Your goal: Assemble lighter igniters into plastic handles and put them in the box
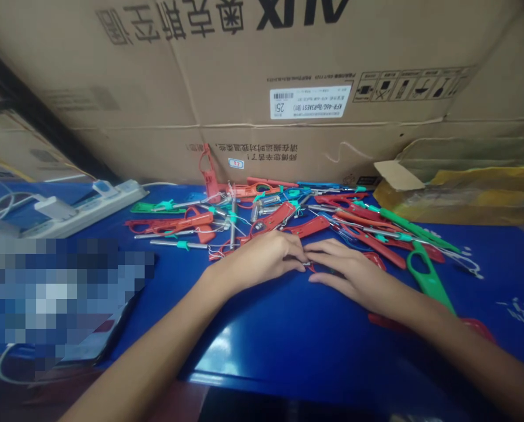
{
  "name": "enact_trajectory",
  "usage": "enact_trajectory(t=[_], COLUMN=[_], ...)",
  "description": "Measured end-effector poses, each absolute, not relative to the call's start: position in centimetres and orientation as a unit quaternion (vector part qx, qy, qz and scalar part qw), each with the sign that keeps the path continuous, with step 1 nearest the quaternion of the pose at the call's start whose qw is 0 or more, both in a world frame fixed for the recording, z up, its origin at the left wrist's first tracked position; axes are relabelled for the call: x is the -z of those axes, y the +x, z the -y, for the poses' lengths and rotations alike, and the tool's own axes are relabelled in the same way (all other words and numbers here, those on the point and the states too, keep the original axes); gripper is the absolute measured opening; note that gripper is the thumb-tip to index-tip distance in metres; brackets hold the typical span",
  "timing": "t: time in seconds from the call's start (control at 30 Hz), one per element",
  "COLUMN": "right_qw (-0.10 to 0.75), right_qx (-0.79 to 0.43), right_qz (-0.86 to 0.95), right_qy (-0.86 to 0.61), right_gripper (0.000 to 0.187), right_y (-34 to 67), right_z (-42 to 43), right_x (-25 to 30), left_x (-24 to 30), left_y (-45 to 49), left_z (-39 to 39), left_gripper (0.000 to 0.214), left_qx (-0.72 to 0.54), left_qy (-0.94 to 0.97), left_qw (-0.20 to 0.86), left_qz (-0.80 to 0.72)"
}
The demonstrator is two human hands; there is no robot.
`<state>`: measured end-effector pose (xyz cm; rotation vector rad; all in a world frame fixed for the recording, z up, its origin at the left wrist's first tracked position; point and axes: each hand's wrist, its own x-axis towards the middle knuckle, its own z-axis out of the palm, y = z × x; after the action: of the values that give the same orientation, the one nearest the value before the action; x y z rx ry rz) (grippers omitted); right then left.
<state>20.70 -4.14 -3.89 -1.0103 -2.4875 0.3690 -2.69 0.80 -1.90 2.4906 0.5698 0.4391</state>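
Observation:
My left hand [273, 255] is closed, thumb and fingers pinched around a small part mostly hidden by the fingers. My right hand [354, 275] meets it from the right, fingertips drawn together at the same spot. Between the fingertips shows a bit of shiny metal and something thin and red, too small to name. Just behind the hands lies a loose pile of red plastic handle shells [312, 225], metal tubes [233, 231] with teal clips, and thin white wires. A green handle with a loop [426, 275] lies beside my right forearm.
A large cardboard box [244, 70] stands like a wall at the back of the blue table [262, 328]. An open taped carton [468, 193] is at the right. On the left are a power strip [99, 208] with plugs and a dark flat device [99, 328], partly blurred out.

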Motion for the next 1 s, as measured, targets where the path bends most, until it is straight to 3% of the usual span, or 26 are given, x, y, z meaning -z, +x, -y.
enact_trajectory(t=[0.83, 1.0], right_qw=[0.218, 0.238], right_qx=[-0.181, -0.172], right_qz=[0.885, 0.88], right_qy=[-0.371, -0.372], right_gripper=[0.027, 0.016], right_y=[21.3, 21.5], right_z=[4.1, 4.0], right_x=[2.8, 2.7], left_x=[1.8, 1.5], left_y=[-2.1, -2.0], left_z=[-0.9, -0.8], left_gripper=[0.011, 0.01], left_qx=[-0.17, -0.151], left_qy=[0.932, 0.934], left_qw=[0.23, 0.221], left_qz=[-0.225, -0.235])
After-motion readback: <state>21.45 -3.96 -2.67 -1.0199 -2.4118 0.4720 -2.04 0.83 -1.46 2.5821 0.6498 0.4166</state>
